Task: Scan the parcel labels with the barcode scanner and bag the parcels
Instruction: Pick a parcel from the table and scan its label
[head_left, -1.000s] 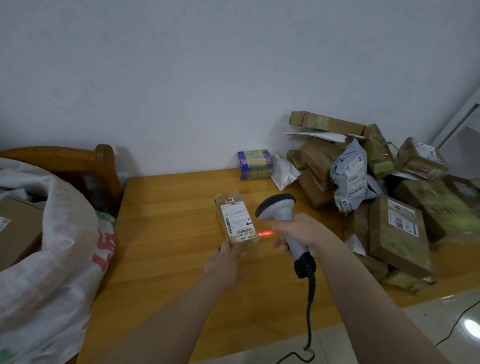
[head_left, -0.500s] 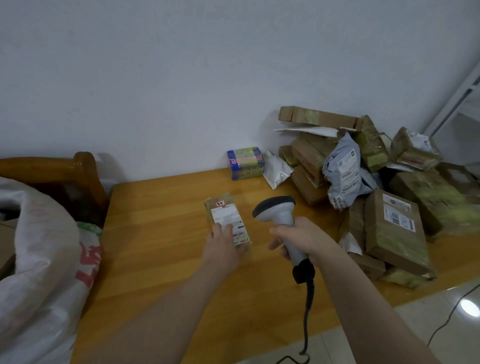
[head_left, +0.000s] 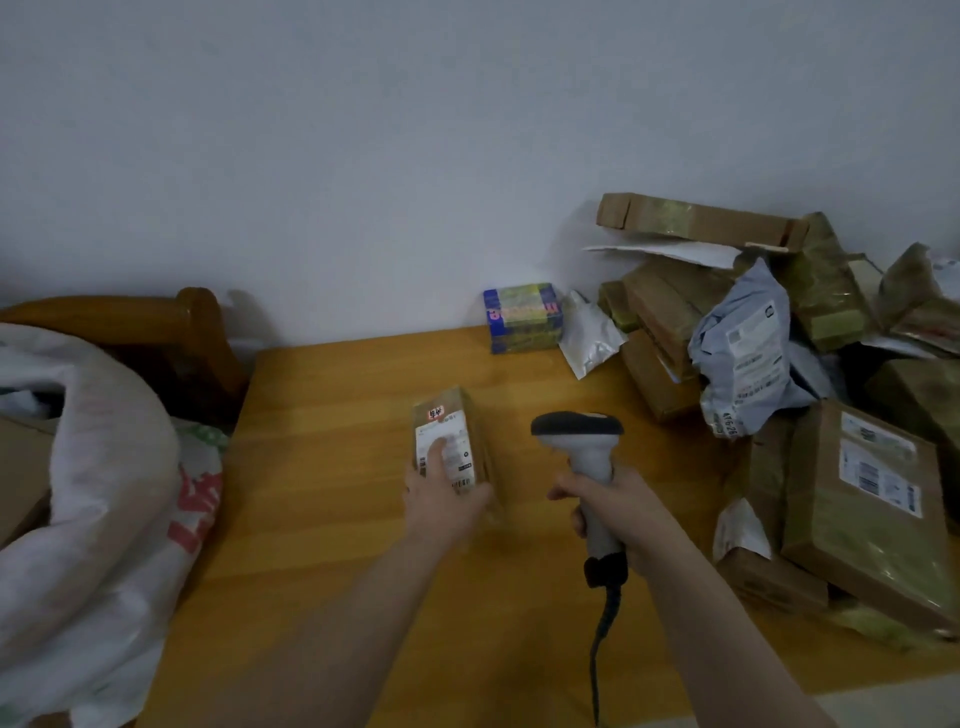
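The wooden table (head_left: 332, 525) has an orange-brown plank top set against the wall. Near its middle lies a small brown parcel (head_left: 470, 415), white label upward, gripped by the left hand (head_left: 447, 501). At 12 o'clock, by the wall edge, stands a blue-and-yellow box (head_left: 524, 317). Just beside it, at 1 o'clock, a white pouch (head_left: 589, 338) leans on a heap of brown cardboard parcels (head_left: 665, 322) that fills the top from 1 to 3 o'clock. A grey mailer bag (head_left: 748, 358) rests against that heap. At 3 o'clock a large flat labelled parcel (head_left: 862, 519) lies tilted over a smaller box (head_left: 769, 579).
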